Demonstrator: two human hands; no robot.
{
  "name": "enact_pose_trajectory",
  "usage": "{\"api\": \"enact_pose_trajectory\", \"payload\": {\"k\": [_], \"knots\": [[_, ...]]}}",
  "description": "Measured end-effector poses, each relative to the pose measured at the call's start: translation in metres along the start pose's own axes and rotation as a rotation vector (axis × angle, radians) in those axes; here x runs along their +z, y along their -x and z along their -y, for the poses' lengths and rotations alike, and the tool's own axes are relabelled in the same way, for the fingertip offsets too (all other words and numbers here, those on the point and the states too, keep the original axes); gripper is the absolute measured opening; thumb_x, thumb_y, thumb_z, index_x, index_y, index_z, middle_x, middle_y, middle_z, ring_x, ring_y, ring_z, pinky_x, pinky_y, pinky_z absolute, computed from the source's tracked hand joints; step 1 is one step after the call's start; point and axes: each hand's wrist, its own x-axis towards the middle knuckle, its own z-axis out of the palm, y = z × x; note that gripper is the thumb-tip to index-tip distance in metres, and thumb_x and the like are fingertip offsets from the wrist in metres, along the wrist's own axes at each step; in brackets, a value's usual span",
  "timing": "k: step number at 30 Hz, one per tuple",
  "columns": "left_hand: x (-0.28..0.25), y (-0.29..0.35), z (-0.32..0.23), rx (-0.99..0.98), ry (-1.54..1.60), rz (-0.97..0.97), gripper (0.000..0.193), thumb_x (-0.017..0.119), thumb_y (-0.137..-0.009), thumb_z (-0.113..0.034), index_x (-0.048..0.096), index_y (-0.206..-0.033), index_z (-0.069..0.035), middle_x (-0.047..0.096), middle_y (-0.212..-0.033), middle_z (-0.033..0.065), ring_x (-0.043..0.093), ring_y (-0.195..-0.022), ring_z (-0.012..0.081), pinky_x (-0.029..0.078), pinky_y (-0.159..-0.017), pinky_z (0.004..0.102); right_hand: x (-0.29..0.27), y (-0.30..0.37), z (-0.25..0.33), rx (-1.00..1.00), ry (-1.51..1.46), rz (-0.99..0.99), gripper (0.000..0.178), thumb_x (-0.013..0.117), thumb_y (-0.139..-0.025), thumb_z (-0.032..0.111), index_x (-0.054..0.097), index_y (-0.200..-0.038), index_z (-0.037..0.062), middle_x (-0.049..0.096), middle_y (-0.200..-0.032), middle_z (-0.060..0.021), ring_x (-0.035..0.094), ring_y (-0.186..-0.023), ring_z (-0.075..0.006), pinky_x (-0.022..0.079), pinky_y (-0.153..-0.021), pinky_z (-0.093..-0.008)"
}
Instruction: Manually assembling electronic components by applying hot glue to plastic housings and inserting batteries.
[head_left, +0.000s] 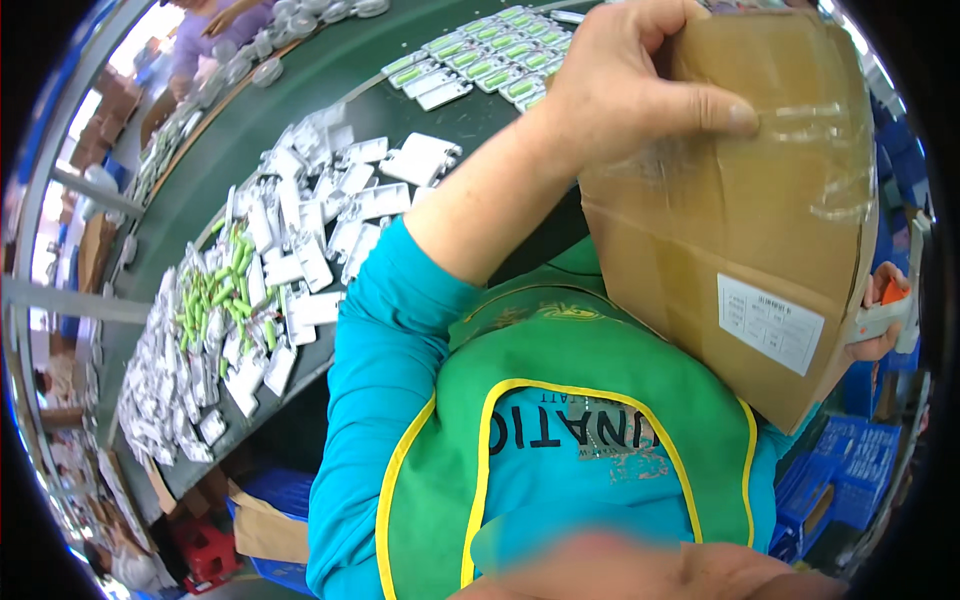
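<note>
A brown cardboard box (690, 240) is tilted against my front, with shiny clear tape across its upper part and a white printed label (770, 323) low on its side. My left hand (640, 90) grips its upper left edge, the thumb pressed flat on the cardboard and the other fingers bent over the edge. Beyond the box's right side, my right hand (878, 310) is closed around a pale grey-white object with an orange part (893, 292); its kind is unclear. The box hides most of my right arm.
A green work surface (400, 115) curves past my left. White plastic housings (300, 220) and light-green cylindrical pieces (225, 290) lie heaped on it; rows of white-and-green units (490, 55) lie farther back. Blue boxes (840, 470) stand low right, a red stool (207, 548) low left. Another person (205, 35) is at far left.
</note>
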Motion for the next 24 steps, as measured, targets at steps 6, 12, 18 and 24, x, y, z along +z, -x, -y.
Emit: {"api": "enact_pose_trajectory", "payload": {"k": [6,12,18,24], "knots": [[0.037,0.039,0.017,-0.020,0.577,-0.062,0.040,0.081,-0.064,-0.034,0.058,-0.087,-0.010,0.052,-0.085,0.0032,0.051,-0.083,0.0213,0.033,-0.082,0.0345,0.000,0.022,0.022,-0.012,0.018,-0.088,0.058,0.065,-0.081,0.031,0.042,-0.128,0.0067,0.040,-0.122,0.0001,0.042,-0.076,-0.0126,0.039,-0.094,-0.0366],[0.050,0.097,0.007,0.015,0.509,0.074,0.036,0.085,-0.067,-0.022,0.058,-0.085,-0.007,0.057,-0.085,0.0058,0.053,-0.076,0.0208,0.035,-0.069,0.0324,0.005,0.061,0.039,0.070,0.016,-0.186,0.059,0.063,-0.082,0.025,0.039,-0.132,0.0065,0.039,-0.127,0.0011,0.044,-0.074,-0.0124,0.042,-0.079,-0.0315],[0.036,0.128,-0.004,-0.004,0.605,0.165,0.031,0.083,-0.065,-0.020,0.057,-0.080,-0.011,0.054,-0.080,0.0026,0.052,-0.075,0.0214,0.032,-0.069,0.0339,-0.008,0.080,0.044,-0.001,0.103,-0.252,0.066,0.059,-0.088,0.030,0.031,-0.138,-0.0022,0.040,-0.140,-0.0135,0.034,-0.134,-0.0229,0.041,-0.072,-0.0269],[0.016,0.146,-0.012,0.041,0.583,0.159,0.031,0.083,-0.068,-0.023,0.058,-0.081,-0.008,0.057,-0.079,0.0045,0.054,-0.071,0.0233,0.036,-0.065,0.0352,-0.003,0.085,0.058,0.058,0.177,-0.187,0.070,0.059,-0.089,0.027,0.025,-0.143,-0.0016,0.033,-0.143,-0.0138,0.029,-0.138,-0.0272,0.042,-0.069,-0.0271]]}}
